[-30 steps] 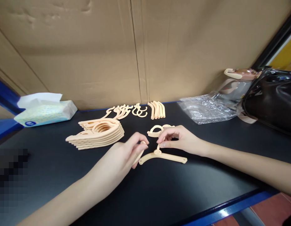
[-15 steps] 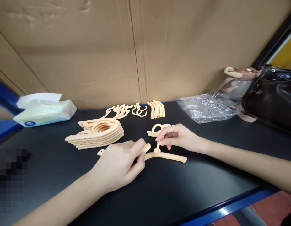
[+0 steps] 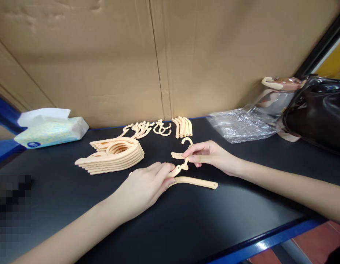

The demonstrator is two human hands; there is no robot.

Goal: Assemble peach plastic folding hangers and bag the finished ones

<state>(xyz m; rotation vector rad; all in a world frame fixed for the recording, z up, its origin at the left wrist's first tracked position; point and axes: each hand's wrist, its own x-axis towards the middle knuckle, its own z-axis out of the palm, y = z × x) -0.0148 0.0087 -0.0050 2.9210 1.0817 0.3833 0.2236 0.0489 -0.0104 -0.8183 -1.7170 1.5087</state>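
Observation:
My left hand [image 3: 146, 185] rests on the black table, its fingers closed round the left arm piece of a beige plastic hanger. The right arm piece [image 3: 197, 182] lies flat on the table, reaching right. My right hand [image 3: 208, 154] pinches the stem of the hook piece [image 3: 186, 146], which is lifted and tilted above the joint between the two arms. Just behind the hook piece lies another curved beige part [image 3: 175, 155].
A stack of folded beige hangers [image 3: 112, 156] sits to the left. Rows of loose hooks [image 3: 143, 129] and arm pieces [image 3: 183, 127] lie by the cardboard wall. A tissue pack [image 3: 50, 131] is far left; clear plastic wrap [image 3: 241, 126], a bottle [image 3: 280, 93] and a black bag [image 3: 318, 113] far right.
My right hand has raised the hook piece off the right arm piece and moved it back. My left hand has slid its arm piece right, toward the joint.

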